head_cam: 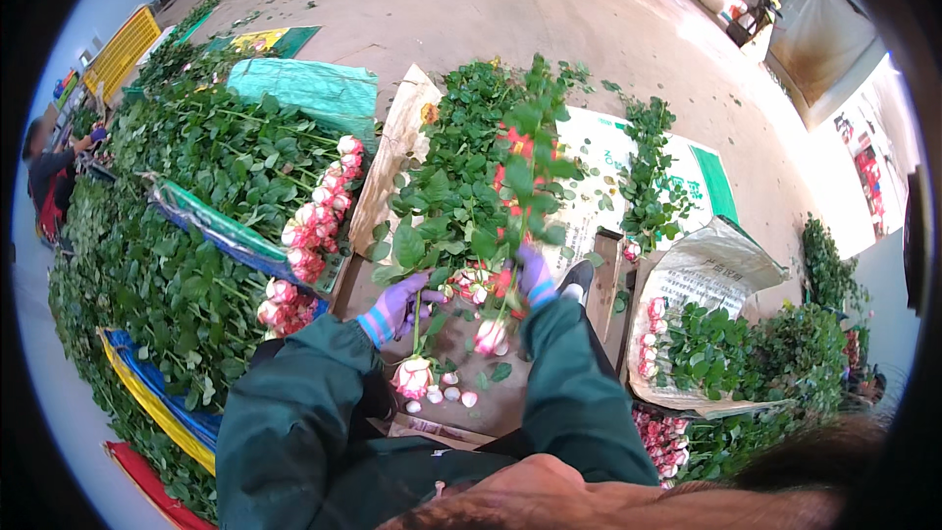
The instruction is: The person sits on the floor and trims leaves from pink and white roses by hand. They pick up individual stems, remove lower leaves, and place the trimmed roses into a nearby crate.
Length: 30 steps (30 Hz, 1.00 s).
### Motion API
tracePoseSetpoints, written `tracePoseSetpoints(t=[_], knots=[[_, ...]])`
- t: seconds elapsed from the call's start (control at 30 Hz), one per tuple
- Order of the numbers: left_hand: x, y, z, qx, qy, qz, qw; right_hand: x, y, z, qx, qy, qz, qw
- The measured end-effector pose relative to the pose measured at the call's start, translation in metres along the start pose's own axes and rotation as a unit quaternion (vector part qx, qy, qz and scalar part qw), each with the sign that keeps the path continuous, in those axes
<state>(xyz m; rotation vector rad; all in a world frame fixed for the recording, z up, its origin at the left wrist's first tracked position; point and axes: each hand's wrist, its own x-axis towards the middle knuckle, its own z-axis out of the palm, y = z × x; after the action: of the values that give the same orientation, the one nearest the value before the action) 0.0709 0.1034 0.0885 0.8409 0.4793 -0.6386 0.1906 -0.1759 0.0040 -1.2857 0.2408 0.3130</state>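
In a purple glove with a blue band, my left hand [401,307] is closed on the stem of a rose [413,377], whose pink-edged white bloom hangs down. My right hand [535,272], gloved alike, holds a second rose [491,337] by its stem; its leaves reach up and away, partly blurred. Between and beyond my hands lies a heap of leafy rose stems [471,162], with blooms [471,283] at its near end. Several loose petals [451,393] lie on the floor below the left rose.
Stacked roses with pink-and-white blooms [316,213] fill the left, divided by coloured sheets [221,224]. At right, more roses [710,353] lie on a printed sack [699,265]. A wooden bar [605,272] stands near my shoe [578,280]. Another person [51,177] works at far left.
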Motion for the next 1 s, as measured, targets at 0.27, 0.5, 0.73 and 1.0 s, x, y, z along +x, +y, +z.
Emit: tracePoseSetpoints(t=[0.27,0.5,0.73,1.0], knots=[[0.005,-0.028,-0.032,0.086,0.076,-0.021,0.993,-0.141,0.061,0.038,0.152,-0.018,0.186,0.97],[-0.03,-0.012,-0.02,-0.055,-0.13,0.103,0.985,-0.172,-0.013,0.026,0.317,-0.263,0.047,0.91],[-0.036,-0.066,-0.019,0.076,-0.15,0.114,0.979,-0.18,0.027,0.028,0.023,-0.142,-0.066,0.987],[-0.038,-0.072,-0.007,0.027,-0.169,0.105,0.98,-0.223,-0.007,0.059,-0.238,0.008,-0.151,0.959]])
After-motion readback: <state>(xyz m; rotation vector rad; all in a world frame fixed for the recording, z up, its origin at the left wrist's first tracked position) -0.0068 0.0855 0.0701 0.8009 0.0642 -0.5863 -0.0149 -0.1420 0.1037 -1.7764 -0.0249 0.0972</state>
